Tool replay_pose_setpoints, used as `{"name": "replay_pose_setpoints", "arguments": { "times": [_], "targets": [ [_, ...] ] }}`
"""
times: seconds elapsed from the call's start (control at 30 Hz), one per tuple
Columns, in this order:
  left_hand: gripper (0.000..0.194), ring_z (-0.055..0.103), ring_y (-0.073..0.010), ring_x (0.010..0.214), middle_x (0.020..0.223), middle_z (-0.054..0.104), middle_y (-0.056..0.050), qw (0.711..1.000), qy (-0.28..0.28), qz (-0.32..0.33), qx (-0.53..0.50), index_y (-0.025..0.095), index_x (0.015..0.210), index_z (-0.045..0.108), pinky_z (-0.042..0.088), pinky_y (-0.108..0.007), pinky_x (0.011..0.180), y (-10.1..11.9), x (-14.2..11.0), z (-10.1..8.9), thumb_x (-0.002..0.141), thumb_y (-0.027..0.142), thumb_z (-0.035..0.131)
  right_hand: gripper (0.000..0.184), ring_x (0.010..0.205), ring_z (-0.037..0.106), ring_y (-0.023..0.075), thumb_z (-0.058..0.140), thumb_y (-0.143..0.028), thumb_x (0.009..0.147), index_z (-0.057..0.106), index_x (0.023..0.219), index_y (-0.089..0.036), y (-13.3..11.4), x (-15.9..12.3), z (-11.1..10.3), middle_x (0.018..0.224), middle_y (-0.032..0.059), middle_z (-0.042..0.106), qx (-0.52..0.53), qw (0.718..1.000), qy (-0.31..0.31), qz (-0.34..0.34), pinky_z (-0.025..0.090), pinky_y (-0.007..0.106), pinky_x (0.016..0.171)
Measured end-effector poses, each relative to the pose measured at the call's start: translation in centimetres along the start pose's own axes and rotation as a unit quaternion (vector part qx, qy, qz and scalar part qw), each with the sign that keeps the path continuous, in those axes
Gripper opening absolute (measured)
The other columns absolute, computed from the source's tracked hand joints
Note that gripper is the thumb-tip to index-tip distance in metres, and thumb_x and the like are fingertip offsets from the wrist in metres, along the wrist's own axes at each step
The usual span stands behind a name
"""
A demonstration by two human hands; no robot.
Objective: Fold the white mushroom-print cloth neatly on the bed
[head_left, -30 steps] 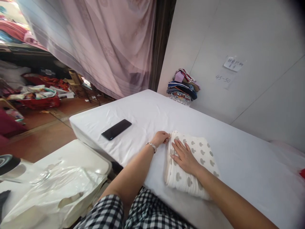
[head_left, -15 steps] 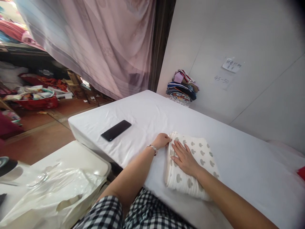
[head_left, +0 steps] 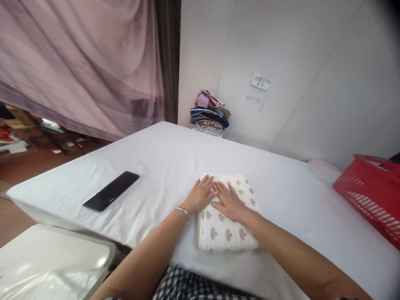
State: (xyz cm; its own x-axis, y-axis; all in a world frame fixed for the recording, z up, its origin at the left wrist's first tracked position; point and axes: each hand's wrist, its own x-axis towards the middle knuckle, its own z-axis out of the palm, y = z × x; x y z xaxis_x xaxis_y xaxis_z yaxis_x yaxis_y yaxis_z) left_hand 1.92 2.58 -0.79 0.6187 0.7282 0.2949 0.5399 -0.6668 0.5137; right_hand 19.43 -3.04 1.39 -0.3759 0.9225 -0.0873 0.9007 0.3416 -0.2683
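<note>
A folded cream cloth (head_left: 229, 233) printed with small grey shapes lies on the white-covered table (head_left: 162, 158) in front of me. My left hand (head_left: 200, 195) lies flat and open on the cloth's left side, a bracelet on its wrist. My right hand (head_left: 228, 202) rests flat on the cloth's middle, fingers spread and pointing left. The fingertips of the two hands nearly touch.
A black phone (head_left: 111, 190) lies on the table to the left. A stack of folded clothes (head_left: 210, 113) sits at the far edge against the wall. A red plastic basket (head_left: 371, 193) stands at the right. A white chair (head_left: 53, 262) is at lower left.
The view has swung right, bringing the red basket in. My left hand has moved from the cloth's left edge onto its top and opened flat; my right hand stays on the cloth.
</note>
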Motion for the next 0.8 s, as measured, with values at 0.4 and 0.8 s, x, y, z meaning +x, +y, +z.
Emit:
{"name": "replay_pose_setpoints", "arguments": {
  "times": [0.4, 0.8],
  "targets": [
    [0.049, 0.011, -0.0226, 0.14, 0.15, 0.026, -0.005, 0.995, -0.082, -0.061, 0.016, 0.025, 0.137, 0.037, 0.011, -0.052, 0.11, 0.0, 0.1, -0.2, 0.089, 0.037, 0.039, 0.065, 0.14, 0.008, 0.0221, 0.027, -0.054, 0.09, 0.025, 0.143, -0.018, 7.8, -0.3, -0.4, 0.153, 0.0073, 0.015, -0.02, 0.984, 0.066, 0.164, 0.013, 0.048, 0.11],
    [0.045, 0.03, -0.0184, 0.134, 0.139, 0.045, -0.001, 0.998, -0.048, 0.008, 0.026, 0.027, 0.127, 0.05, 0.023, -0.045, 0.109, -0.1, -4.3, -3.0, 0.088, 0.013, 0.033, 0.066, 0.124, 0.046, 0.0253, 0.053, -0.056, 0.08, 0.042, 0.135, -0.023, 9.3, -8.5, -1.4, 0.142, 0.0067, 0.041, 0.511, 0.793, 0.202, 0.264, 0.04, 0.04, 0.102]
  ]
}}
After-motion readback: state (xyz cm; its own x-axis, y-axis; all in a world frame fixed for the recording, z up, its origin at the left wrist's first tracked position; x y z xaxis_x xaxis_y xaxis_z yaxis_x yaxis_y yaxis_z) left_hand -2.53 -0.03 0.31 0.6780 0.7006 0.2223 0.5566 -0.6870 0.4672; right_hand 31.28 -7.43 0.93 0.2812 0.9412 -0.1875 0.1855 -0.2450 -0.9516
